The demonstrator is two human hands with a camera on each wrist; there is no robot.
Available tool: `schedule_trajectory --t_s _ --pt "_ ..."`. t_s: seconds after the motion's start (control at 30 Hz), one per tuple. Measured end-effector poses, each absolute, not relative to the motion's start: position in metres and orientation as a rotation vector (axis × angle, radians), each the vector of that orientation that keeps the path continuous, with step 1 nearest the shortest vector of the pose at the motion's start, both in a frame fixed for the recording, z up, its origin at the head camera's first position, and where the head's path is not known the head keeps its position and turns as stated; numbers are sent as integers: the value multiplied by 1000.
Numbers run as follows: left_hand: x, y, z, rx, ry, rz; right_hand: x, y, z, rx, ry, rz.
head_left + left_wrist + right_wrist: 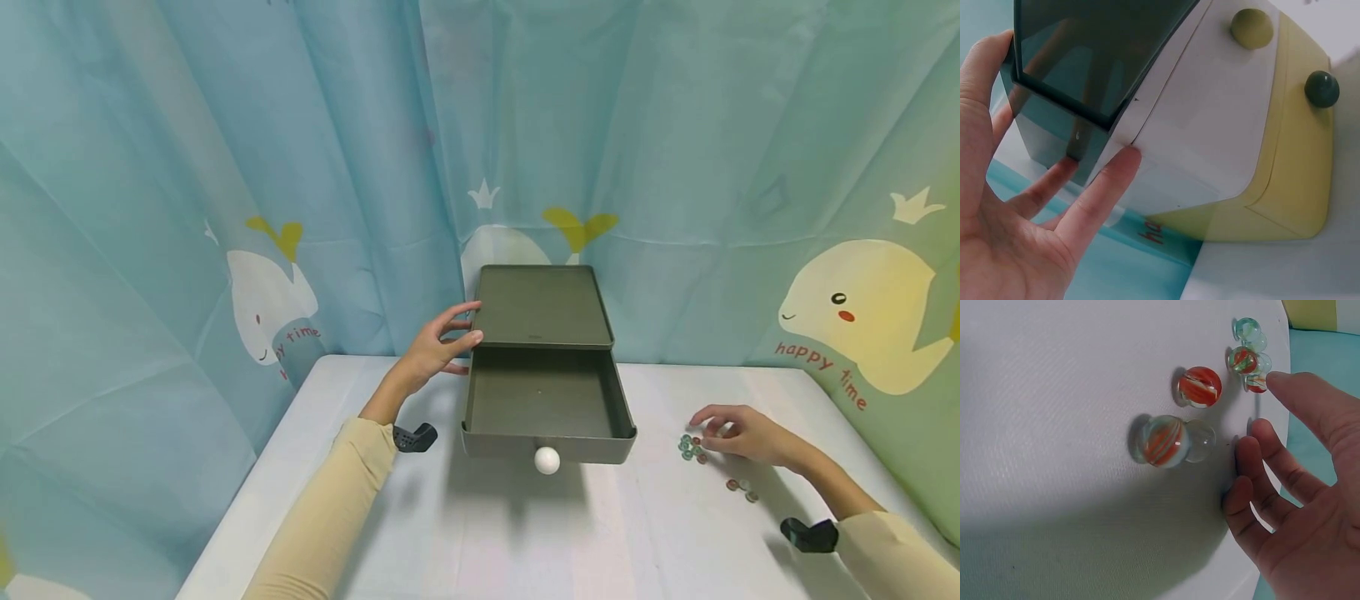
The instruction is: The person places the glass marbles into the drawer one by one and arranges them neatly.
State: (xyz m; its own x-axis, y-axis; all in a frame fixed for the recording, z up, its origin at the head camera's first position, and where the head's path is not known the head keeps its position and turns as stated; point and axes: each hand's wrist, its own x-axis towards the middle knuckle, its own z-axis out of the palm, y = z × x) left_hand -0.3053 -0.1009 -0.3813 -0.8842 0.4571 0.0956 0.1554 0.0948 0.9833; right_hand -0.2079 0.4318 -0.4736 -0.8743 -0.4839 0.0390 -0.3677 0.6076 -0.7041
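Note:
A drawer cabinet with a dark green top (543,304) stands near the back of the table. Its upper drawer (542,402), dark green with a white knob (547,460), is pulled out and has nothing in it. My left hand (437,346) rests its spread fingers along the cabinet's left side. At the right, my right hand (750,435) hovers by a cluster of glass marbles (687,447), thumb and fingers apart around its near side. Red and greenish swirls show in the marbles. A few more marbles, one a red-swirled marble (1200,387), lie nearer the wrist.
Below the top drawer, the left wrist view shows a white drawer (1210,119) with a yellow-green knob and a yellow drawer (1300,156) with a dark green knob. A blue whale-print curtain (675,167) hangs behind the white table (600,533).

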Motion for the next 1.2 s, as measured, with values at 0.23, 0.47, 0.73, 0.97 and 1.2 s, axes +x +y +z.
schedule_trajectory --t_s 0.23,0.47,0.73,0.97,1.2 --pt "-305 -101 -382 618 2140 1861 -208 431 -477 -703 2711 -1068" --pt "-304 -101 -381 616 2134 1868 -206 427 -477 -695 2713 -1061" --pt "-305 -101 -381 612 2149 1863 -205 424 -476 -620 2724 -1023" --pt "-303 -100 -380 607 2152 1862 -204 422 -474 -620 2717 -1031" --pt "-303 -100 -380 601 2160 1859 -204 421 -475 -607 2701 -1032"
